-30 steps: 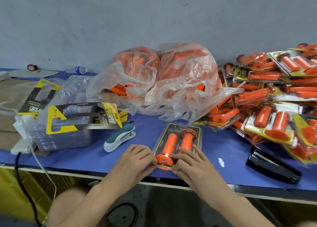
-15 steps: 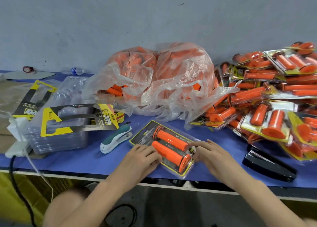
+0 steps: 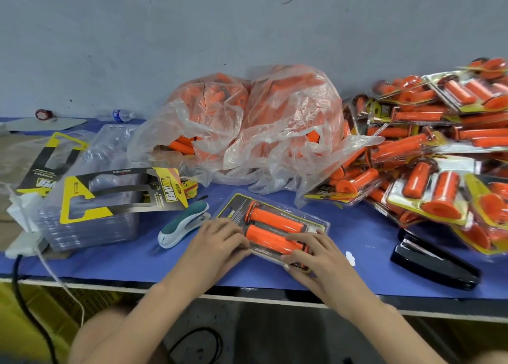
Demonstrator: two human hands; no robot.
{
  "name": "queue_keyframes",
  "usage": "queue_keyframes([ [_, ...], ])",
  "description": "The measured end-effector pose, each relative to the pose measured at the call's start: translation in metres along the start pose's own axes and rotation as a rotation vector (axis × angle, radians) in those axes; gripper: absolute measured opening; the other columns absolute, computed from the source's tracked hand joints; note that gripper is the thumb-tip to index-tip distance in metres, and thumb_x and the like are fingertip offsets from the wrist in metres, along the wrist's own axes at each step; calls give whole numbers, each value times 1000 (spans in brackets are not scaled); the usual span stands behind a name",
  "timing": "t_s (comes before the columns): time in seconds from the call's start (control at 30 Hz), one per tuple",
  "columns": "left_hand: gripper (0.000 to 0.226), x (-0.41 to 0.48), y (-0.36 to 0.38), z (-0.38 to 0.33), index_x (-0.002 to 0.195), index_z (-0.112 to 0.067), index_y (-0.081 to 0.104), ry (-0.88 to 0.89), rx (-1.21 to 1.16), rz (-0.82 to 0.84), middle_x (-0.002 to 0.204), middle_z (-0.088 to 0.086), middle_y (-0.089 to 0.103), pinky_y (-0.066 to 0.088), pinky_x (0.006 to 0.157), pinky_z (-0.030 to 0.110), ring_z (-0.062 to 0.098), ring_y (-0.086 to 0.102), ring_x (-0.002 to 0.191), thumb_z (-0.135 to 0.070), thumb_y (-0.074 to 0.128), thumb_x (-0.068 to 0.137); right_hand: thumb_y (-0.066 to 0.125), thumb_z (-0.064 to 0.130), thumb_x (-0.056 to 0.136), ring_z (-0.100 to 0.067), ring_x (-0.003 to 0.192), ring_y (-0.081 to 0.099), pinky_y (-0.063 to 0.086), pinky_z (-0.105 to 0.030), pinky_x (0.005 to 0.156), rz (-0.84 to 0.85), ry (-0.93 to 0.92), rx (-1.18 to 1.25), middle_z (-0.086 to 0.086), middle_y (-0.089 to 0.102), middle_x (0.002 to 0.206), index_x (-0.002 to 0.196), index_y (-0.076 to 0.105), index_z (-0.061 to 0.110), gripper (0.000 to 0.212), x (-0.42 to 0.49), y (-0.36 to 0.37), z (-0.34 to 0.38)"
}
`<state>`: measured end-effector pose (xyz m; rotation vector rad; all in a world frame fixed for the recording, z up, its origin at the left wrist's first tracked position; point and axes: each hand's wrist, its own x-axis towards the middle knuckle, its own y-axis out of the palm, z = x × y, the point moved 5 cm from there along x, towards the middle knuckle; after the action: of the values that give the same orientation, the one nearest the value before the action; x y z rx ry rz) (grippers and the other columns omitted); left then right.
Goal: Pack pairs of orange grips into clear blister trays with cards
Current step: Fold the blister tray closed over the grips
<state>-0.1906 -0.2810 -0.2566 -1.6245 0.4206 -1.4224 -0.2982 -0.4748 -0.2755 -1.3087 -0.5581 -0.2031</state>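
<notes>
- The left grip (image 3: 220,242), fingers curled, pinched the left edge of the blister tray (image 3: 316,224). The right grip (image 3: 313,256) lay with fingers spread, pressing down on the tray's lower right end.
- The tray lay slantwise at lower centre of the frame on the blue counter (image 3: 357,226). Two orange grips (image 3: 275,220) sat side by side inside it over a black-and-yellow card (image 3: 233,211).
- The pack looked light. Its clear shell seemed thin, springy and slick, so the flat rim was the safer hold, since the domes might dent.
- A teal stapler (image 3: 184,224) lay just left of the tray, and finished packs (image 3: 439,171) were heaped at right.
</notes>
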Motion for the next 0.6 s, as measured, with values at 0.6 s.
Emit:
queue_keyframes([
  [0.6,29,-18,-12,89,99,-26,42,-1026,-432,330,99,-4,62,43,62,29,10,60,80,-39,65,88,43,46,101,-23,114,50,45,-41,101,-49,84,-55,2,56,128,119,67,42,30,0,-3,4],
])
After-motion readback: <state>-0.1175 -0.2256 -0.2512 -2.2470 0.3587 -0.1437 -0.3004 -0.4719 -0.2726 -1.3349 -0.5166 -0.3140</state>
